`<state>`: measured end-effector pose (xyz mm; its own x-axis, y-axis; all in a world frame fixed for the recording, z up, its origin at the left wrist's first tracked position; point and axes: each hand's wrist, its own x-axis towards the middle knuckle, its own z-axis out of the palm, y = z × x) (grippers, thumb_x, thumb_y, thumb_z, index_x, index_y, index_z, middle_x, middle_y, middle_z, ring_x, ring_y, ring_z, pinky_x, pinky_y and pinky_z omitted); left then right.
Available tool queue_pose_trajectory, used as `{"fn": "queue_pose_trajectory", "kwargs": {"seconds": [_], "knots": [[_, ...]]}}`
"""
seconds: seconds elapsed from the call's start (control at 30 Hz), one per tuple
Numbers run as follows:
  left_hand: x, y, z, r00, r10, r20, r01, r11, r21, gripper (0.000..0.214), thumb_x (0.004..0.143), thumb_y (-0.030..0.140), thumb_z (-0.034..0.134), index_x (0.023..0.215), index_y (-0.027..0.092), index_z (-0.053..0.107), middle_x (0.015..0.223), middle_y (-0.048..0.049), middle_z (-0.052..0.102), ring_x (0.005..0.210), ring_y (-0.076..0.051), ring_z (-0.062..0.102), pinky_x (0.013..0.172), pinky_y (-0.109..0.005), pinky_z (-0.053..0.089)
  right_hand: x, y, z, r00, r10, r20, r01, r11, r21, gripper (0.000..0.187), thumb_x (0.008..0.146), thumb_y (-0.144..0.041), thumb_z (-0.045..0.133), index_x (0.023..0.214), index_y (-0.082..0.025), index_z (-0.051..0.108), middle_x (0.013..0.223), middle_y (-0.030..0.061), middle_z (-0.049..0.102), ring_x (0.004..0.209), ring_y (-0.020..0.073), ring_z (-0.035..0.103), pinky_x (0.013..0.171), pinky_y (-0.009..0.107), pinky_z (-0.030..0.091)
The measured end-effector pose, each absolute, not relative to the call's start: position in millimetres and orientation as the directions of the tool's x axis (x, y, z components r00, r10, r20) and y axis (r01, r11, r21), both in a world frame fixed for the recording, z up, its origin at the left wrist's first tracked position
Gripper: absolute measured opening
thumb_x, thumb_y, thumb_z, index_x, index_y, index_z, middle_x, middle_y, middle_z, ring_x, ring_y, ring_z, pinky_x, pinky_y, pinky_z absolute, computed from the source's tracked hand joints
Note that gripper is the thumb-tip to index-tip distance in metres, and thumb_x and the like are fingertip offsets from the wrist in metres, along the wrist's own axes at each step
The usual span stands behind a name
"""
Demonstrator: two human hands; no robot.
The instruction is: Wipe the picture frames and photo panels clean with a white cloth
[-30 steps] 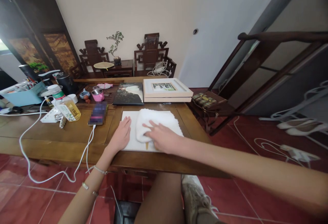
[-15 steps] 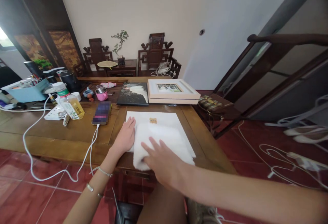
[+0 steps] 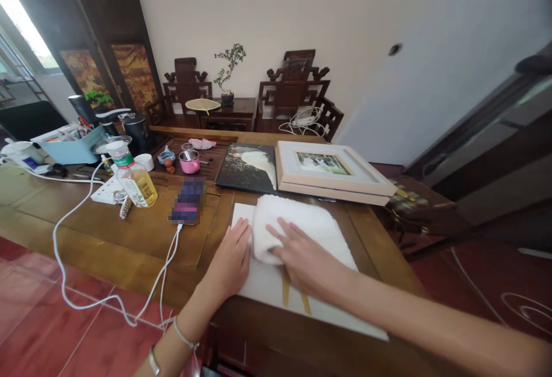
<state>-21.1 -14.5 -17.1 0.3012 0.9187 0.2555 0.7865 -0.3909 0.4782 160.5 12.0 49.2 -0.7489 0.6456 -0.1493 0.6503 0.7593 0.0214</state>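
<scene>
On the near table edge: both hands lie flat, side by side, over a white flat board (image 3: pixel 263 286).
Right hand (image 3: pixel 307 255): open, fingers spread and pressed onto a folded white terry towel (image 3: pixel 308 222); nothing is gripped, the palm covers the towel's near end.
Left hand (image 3: pixel 232 259): open and flat, fingers together, resting on the board's left border, fingertips just beside the towel's left fold.
Towel: lies on the far half of the board, reaching almost to its far edge.
Board: sits on the brown wooden table (image 3: pixel 107 233), its near edge close to the table's front edge; two thin tan strips (image 3: pixel 286 289) show on it near the right wrist.
Far side: a stack of pale wooden picture frames (image 3: pixel 332 171) and a dark glossy picture panel (image 3: pixel 246 165) lie just beyond the towel, leaving little room forward.
Left side: a blurred dark phone (image 3: pixel 187 200) with a white charging cable (image 3: pixel 166 270) lies near the left hand; bare tabletop lies beyond it.
Further left: a clear plastic bottle of yellow liquid (image 3: pixel 137 184) and a small pink cup (image 3: pixel 190 162) stand well apart from the hands.
Right side: a strip of bare wood runs between board and table edge.
</scene>
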Motion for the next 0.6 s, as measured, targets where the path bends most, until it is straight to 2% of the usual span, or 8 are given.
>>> {"fn": "queue_pose_trajectory", "kwargs": {"seconds": [0.1,0.17,0.23,0.33,0.47,0.6], "knots": [[-22,-16,-15,0.299,0.922,0.247,0.782,-0.385,0.490,0.046,0.093,0.012,0.028,0.139,0.008,0.035,0.148,-0.0176,0.035,0.142,-0.023,0.022,0.115,-0.049,0.026,160,-24,37,-0.806,0.581,-0.108,0.588,0.807,-0.048,0.032,0.068,-0.014,0.062,0.098,-0.014,0.074,0.140,0.0189,0.045,0.131,0.0416,0.034,0.107,0.055,0.032],[-22,-16,-15,0.299,0.922,0.246,0.781,-0.385,0.492,0.048,0.092,0.010,0.028,0.139,0.008,0.034,0.148,-0.0178,0.035,0.142,-0.023,0.022,0.116,-0.049,0.025,166,-47,26,-0.850,0.526,-0.013,0.525,0.847,-0.084,0.019,0.068,-0.019,0.063,0.083,-0.018,0.076,0.138,0.0149,0.048,0.129,0.0394,0.039,0.107,0.049,0.035],[-22,-17,-15,0.296,0.924,0.242,0.784,-0.380,0.492,0.048,0.092,0.010,0.029,0.139,0.008,0.035,0.149,-0.0175,0.034,0.142,-0.023,0.021,0.116,-0.049,0.025,173,-58,19,-0.864,0.500,0.056,0.494,0.864,-0.101,0.015,0.069,-0.018,0.062,0.075,-0.021,0.075,0.137,0.0103,0.051,0.128,0.0358,0.042,0.106,0.043,0.037],[-21,-16,-16,0.293,0.930,0.223,0.792,-0.366,0.488,0.047,0.093,0.012,0.028,0.140,0.008,0.033,0.150,-0.0167,0.032,0.143,-0.023,0.019,0.116,-0.048,0.024,179,-45,21,-0.839,0.543,0.037,0.536,0.836,-0.119,0.024,0.066,-0.012,0.058,0.081,-0.021,0.075,0.136,0.0076,0.052,0.129,0.0337,0.041,0.106,0.044,0.039],[-19,-16,-15,0.293,0.936,0.193,0.795,-0.351,0.495,0.047,0.096,0.016,0.024,0.142,0.007,0.030,0.151,-0.0159,0.030,0.143,-0.022,0.016,0.117,-0.048,0.023,178,3,34,-0.763,0.646,-0.031,0.646,0.759,-0.084,0.042,0.063,-0.002,0.052,0.095,-0.018,0.073,0.139,0.0099,0.048,0.132,0.0340,0.036,0.106,0.049,0.037],[-20,-20,-8,0.289,0.937,0.197,0.746,-0.350,0.566,0.047,0.099,0.024,0.024,0.145,0.014,0.026,0.152,-0.0119,0.028,0.143,-0.021,0.015,0.117,-0.048,0.020,166,34,34,-0.722,0.692,0.012,0.692,0.722,-0.010,0.042,0.066,0.000,0.051,0.100,-0.014,0.072,0.140,0.0142,0.047,0.133,0.0368,0.033,0.106,0.051,0.035]]}}
